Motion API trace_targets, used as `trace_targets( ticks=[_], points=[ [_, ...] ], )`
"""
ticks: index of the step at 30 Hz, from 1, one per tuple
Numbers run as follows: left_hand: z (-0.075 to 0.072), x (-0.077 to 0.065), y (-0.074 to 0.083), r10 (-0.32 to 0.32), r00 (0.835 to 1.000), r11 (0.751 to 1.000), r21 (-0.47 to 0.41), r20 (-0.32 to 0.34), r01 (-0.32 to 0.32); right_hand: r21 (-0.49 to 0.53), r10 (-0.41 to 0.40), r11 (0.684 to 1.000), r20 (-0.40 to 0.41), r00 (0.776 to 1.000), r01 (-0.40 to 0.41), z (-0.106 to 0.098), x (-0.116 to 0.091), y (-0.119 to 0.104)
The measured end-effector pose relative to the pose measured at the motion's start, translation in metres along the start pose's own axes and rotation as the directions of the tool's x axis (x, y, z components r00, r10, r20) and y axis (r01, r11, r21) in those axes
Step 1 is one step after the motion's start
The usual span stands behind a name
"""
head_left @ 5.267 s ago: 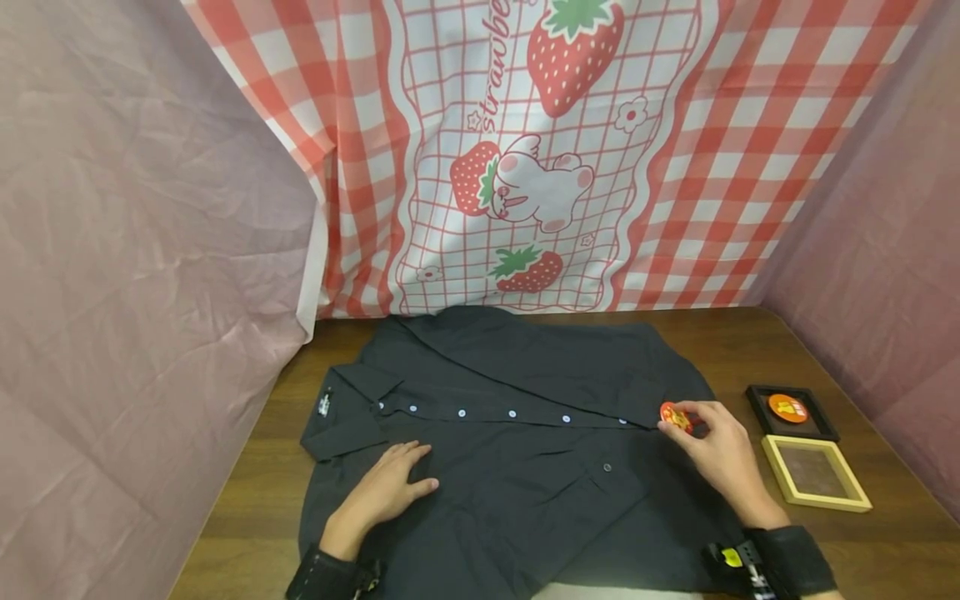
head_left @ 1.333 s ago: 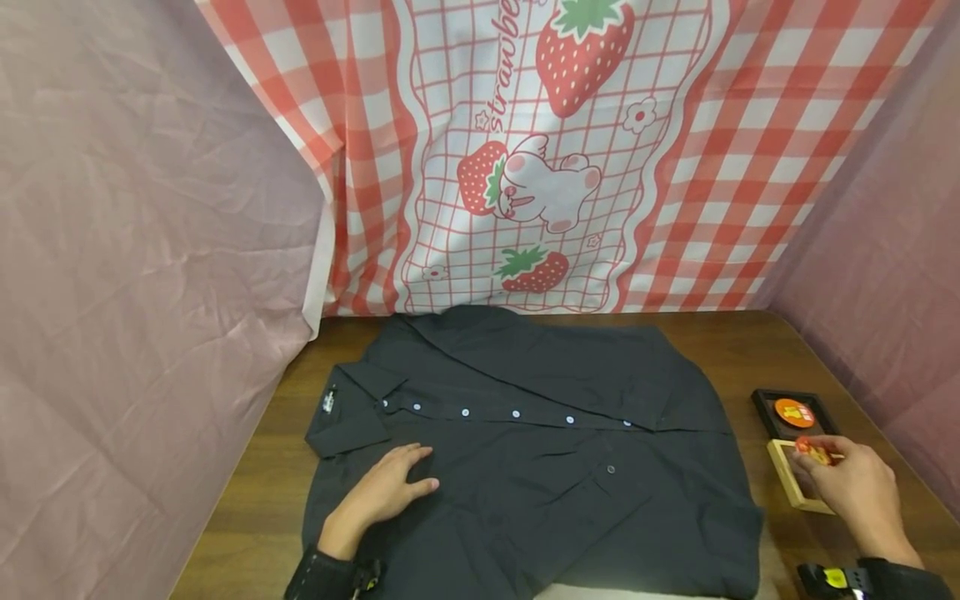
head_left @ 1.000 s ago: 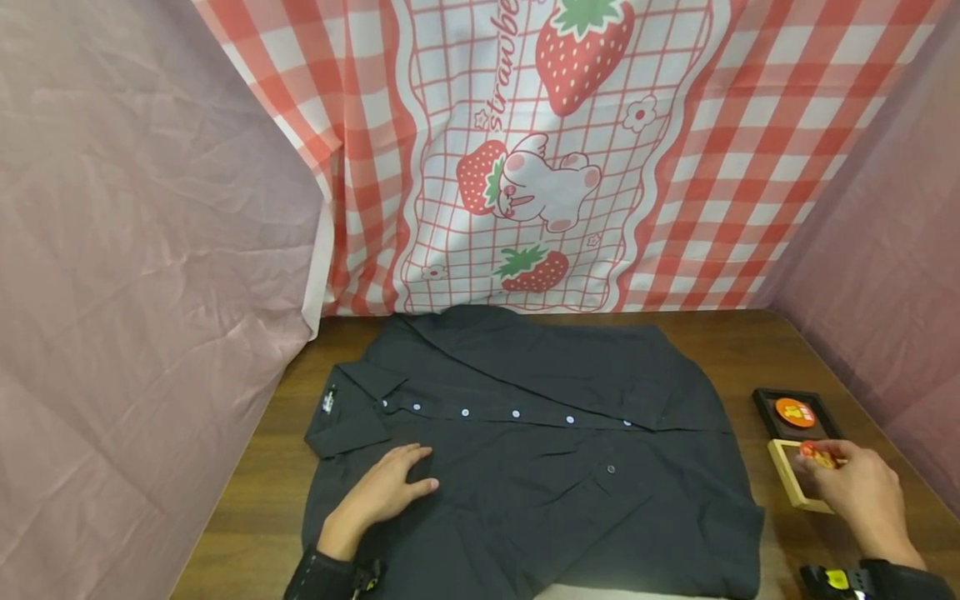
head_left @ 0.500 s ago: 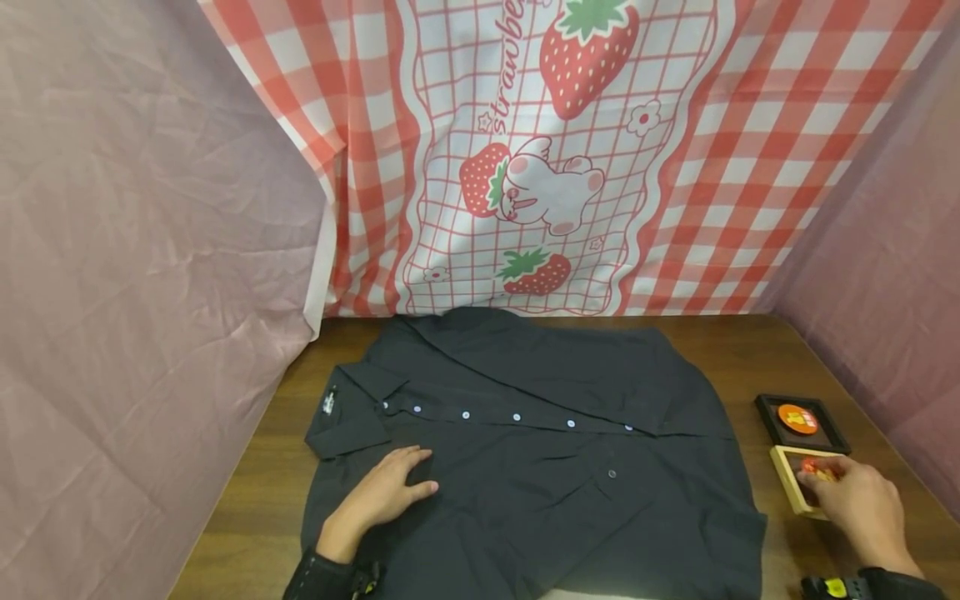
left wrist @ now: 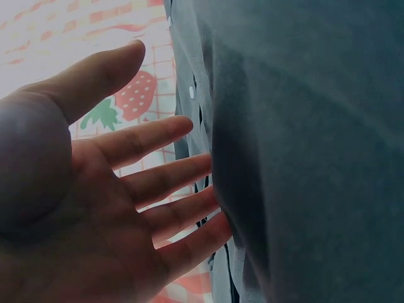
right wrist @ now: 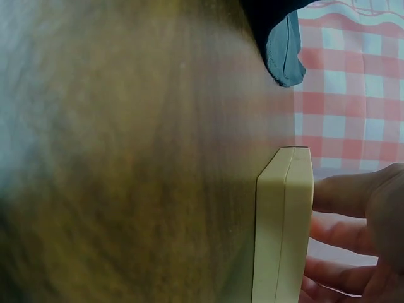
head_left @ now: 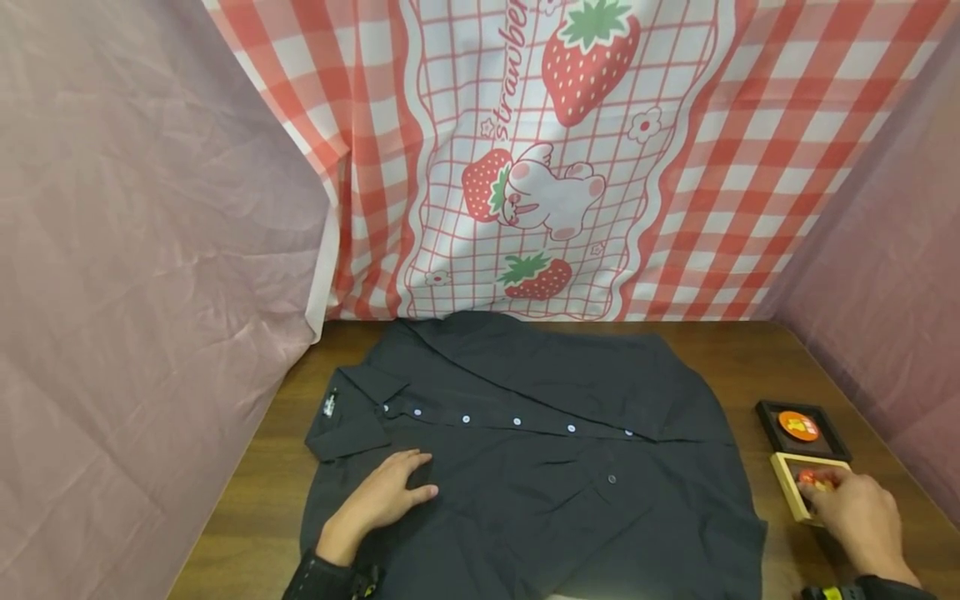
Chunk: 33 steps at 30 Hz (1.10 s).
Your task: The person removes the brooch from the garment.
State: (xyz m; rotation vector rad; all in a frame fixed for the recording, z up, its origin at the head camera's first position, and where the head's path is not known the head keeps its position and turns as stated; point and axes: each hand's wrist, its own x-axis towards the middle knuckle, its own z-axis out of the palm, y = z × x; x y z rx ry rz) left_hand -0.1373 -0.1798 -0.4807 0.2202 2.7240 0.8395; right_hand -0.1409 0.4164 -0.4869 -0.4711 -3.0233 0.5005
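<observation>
A dark button-up shirt (head_left: 525,467) lies spread on the wooden table, its collar to the left. My left hand (head_left: 386,492) rests on the shirt below the collar, fingers straight and thumb apart; the left wrist view shows its fingertips at the cloth. On the far right, my right hand (head_left: 858,508) pinches a round red-and-yellow badge (head_left: 808,478) inside the pale yellow frame box (head_left: 787,492). Part of the badge is hidden by the fingers. In the right wrist view the frame box (right wrist: 284,227) shows from its side, with the fingers just beyond its edge.
Behind the pale frame box sits a black frame box (head_left: 768,429) holding an orange round badge (head_left: 798,426). A red checked strawberry cloth (head_left: 540,167) hangs at the table's back edge. Pink cloth walls (head_left: 150,292) stand on both sides of the wooden table (head_left: 247,492).
My right hand has carried the red-and-yellow badge from the shirt's lower right over to the pale frame box and lowered it inside. The left hand stays in place on the shirt.
</observation>
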Motion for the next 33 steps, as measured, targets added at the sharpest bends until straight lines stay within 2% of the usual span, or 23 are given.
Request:
trace_targets(
  ticks=[10,17,20,24,29,33],
  points=[
    [0.001,0.002,0.001,0.015,1.0,1.0,-0.006,-0.004,-0.015,-0.001,0.018,1.0,-0.012,1.0,-0.018,0.005,0.0,0.002],
    [0.002,0.006,0.002,0.023,1.0,1.0,0.001,-0.002,-0.023,0.025,-0.041,0.999,-0.075,0.996,0.043,0.005,-0.002,0.008],
    [0.001,0.007,0.002,0.022,1.0,1.0,-0.001,0.003,-0.022,0.041,-0.038,0.998,-0.084,0.996,0.041,0.005,-0.004,0.008],
    [-0.001,0.008,0.003,0.022,1.0,1.0,0.004,0.002,-0.022,0.042,-0.026,0.999,-0.089,0.996,0.03,0.004,-0.004,0.005],
    [-0.003,0.009,0.003,0.02,1.0,1.0,0.005,-0.011,-0.02,0.054,0.014,0.998,-0.052,0.999,-0.011,-0.002,0.0,-0.002],
    [-0.004,0.01,0.002,0.021,1.0,1.0,0.003,-0.011,-0.021,0.07,-0.01,0.997,-0.065,0.998,0.015,-0.003,0.001,-0.008]
  ],
)
